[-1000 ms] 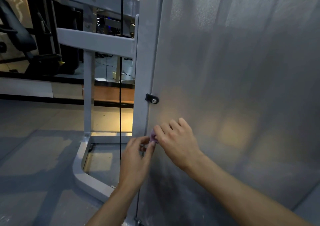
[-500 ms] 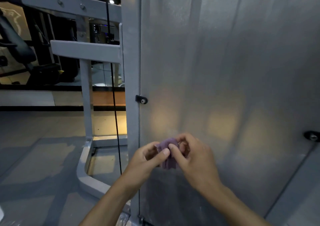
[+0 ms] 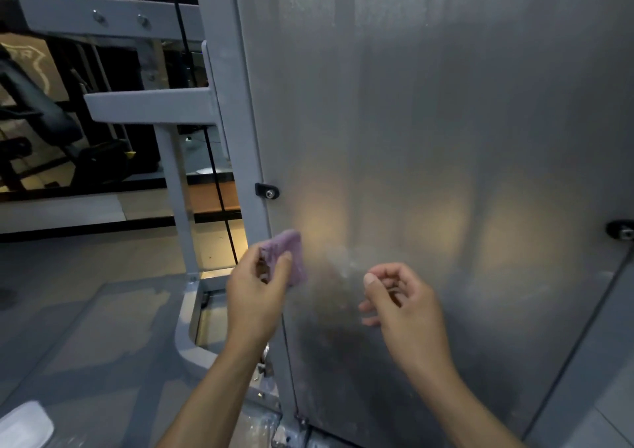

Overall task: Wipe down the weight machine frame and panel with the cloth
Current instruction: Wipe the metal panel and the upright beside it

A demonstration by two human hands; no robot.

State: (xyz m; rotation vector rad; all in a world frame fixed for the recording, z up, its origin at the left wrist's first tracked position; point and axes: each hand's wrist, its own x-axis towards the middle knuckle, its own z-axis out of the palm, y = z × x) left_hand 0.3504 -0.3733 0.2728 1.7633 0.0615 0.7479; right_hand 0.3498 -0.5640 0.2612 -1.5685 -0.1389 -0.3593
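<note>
Two hands: both raised in front of the panel (image 3: 429, 121), apart from each other.
Panel: large upright sheet, grey, frosted look, with warm yellowish reflections at mid height; lower part looks darker and smudged.
Frame (image 3: 236, 111): grey painted upright post along the panel's left edge, with a crossbar (image 3: 151, 106) branching left and a second bar with two bolts higher up; curved base rail on the floor below.
Fasteners: black clip (image 3: 267, 191) with a bolt at the seam of post and panel; a second one (image 3: 621, 229) at the right edge.
Cable (image 3: 219, 187): thin, black, running vertically behind the frame.
Floor (image 3: 85, 310): grey, patchy, faintly reflective.
Room: dim gym; dark equipment at far left, bright lamp at the top.
Cloth (image 3: 290, 259): small, purple, at the panel's left edge just below the clip.
Left hand (image 3: 255, 296): pinches the cloth between thumb and fingers; contact with the panel cannot be judged.
Right hand (image 3: 401, 300): holds nothing, fingers loosely curled, thumb raised.
Containers: white object (image 3: 24, 425) at lower left, blurred; contents cannot be told.
</note>
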